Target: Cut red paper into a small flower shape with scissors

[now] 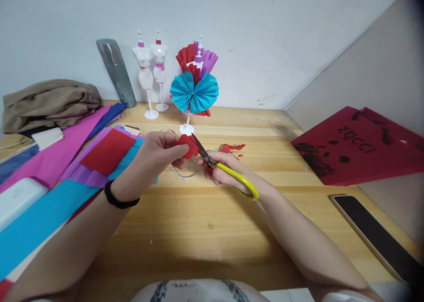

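My left hand [162,149] pinches a small red paper piece [189,145] with a rounded, scalloped edge. Scissors with yellow handles [239,178] are in my right hand [220,167], their dark blades parted beside the paper's right edge. Just behind my hands stands a white mannequin [186,129] dressed in red, purple and blue pleated paper. Red scraps [232,149] lie on the table to the right of the paper. Part of a pale ring [185,175] shows beneath my hands.
Two white mannequins [145,79] and a leaning bottle [117,74] stand at the back left. Coloured paper sheets [43,218] and a brown cloth [49,103] cover the left side. A red bag [357,147] and a phone [374,231] are on the right.
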A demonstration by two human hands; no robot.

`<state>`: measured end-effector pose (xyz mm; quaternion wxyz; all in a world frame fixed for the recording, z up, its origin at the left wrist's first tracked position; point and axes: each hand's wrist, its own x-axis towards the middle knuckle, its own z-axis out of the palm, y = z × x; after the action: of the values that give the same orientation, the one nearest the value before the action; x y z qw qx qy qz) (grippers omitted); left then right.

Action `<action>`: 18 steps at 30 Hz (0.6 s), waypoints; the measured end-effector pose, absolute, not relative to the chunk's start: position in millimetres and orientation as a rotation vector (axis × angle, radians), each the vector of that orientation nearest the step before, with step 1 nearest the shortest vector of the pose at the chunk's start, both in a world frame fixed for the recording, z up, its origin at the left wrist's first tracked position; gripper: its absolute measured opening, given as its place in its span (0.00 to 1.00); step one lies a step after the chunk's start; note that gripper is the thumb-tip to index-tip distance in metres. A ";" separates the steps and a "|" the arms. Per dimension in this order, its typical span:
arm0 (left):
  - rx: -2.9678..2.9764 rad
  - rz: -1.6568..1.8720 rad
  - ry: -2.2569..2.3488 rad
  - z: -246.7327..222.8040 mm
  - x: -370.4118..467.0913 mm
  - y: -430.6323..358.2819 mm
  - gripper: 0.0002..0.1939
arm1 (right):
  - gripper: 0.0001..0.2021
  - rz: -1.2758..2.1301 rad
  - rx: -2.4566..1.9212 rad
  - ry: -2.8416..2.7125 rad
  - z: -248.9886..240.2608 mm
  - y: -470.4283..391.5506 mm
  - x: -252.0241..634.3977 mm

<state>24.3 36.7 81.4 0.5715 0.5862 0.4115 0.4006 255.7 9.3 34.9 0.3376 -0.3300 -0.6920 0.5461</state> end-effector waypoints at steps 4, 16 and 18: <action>1.372 0.926 0.959 82.9 24.1 36.1 0.06 | 0.34 1.430 -0.866 -1.787 36.8 9.2 257.2; 1.242 0.887 0.879 65.1 29.4 39.7 0.09 | 0.28 1.400 -0.894 -1.233 18.9 10.9 240.6; 1.227 0.857 0.881 61.6 32.3 39.6 0.09 | 0.27 1.387 -0.891 -1.171 18.8 9.8 236.6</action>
<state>32.3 39.6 61.6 0.6461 0.5393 0.3871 0.3766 236.6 9.8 18.8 0.5309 -0.3735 -0.4907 0.5813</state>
